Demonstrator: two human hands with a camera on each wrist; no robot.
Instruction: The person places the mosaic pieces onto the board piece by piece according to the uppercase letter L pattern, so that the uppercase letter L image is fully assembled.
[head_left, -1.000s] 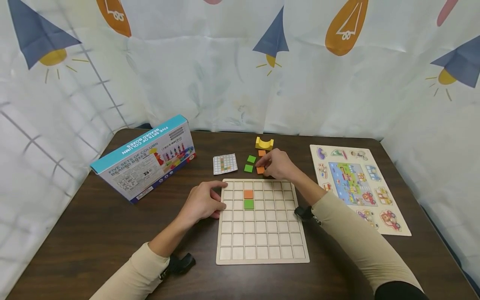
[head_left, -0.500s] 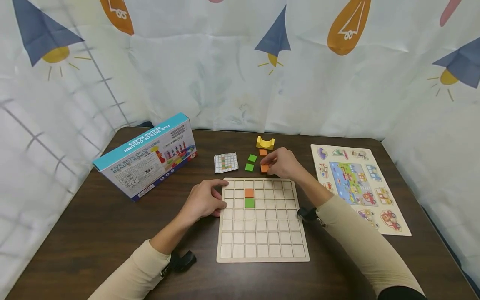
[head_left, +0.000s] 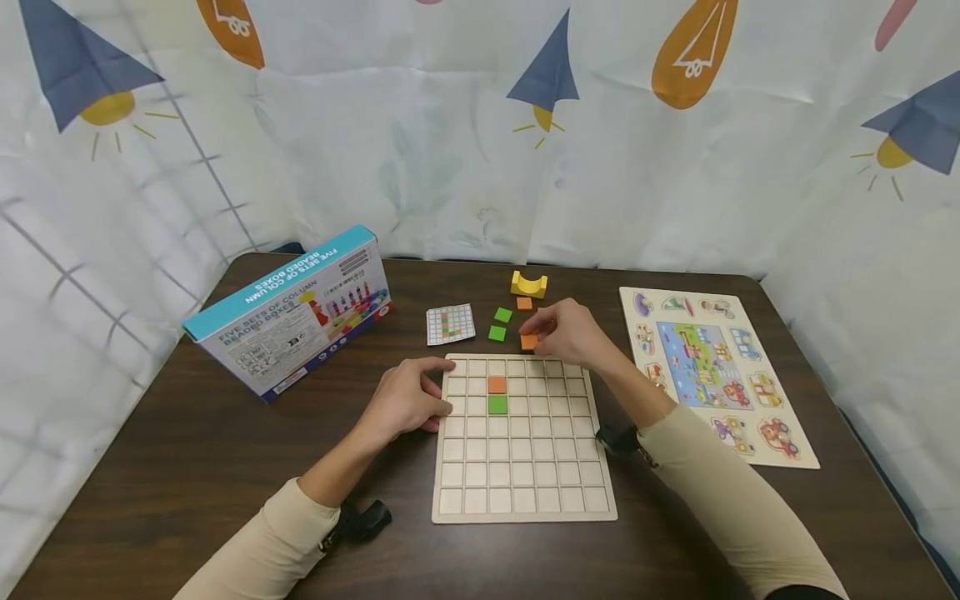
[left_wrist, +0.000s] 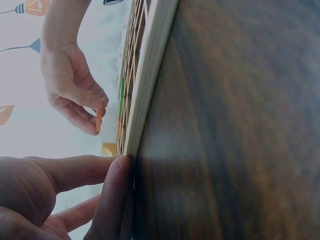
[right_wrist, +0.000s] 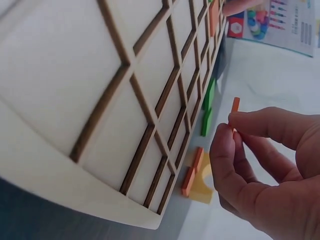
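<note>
- Between right thumb and fingertips: right hand (head_left: 567,332) pinches one orange tile (right_wrist: 235,106), off the table (head_left: 405,550), edge-on in both wrist views.
- Just changed: over the last second that hand drifted slightly right and toward the person, tile along with it.
- Meaning, as a judgement: pick-up looks done, placing not yet; in head view the tile shows just past the board's far edge, over no cell.
- Nearer the person than the grip: board (head_left: 522,477), two cells filled, orange piece (head_left: 497,385) and green piece (head_left: 497,405) in adjoining cells.
- Left of the grip: left hand (head_left: 408,398), finger and thumb against the board's left edge, not wrapped round; likely steadying it.
- Just left of the grip: two green squares (head_left: 502,316), loose.
- Beyond the grip: orange spares (head_left: 524,304) (one in head view, two in right wrist view), then yellow block (head_left: 528,286).
- Farther left: grid card (head_left: 450,325), then box (head_left: 292,325).
- Well right: picture board (head_left: 705,367).
</note>
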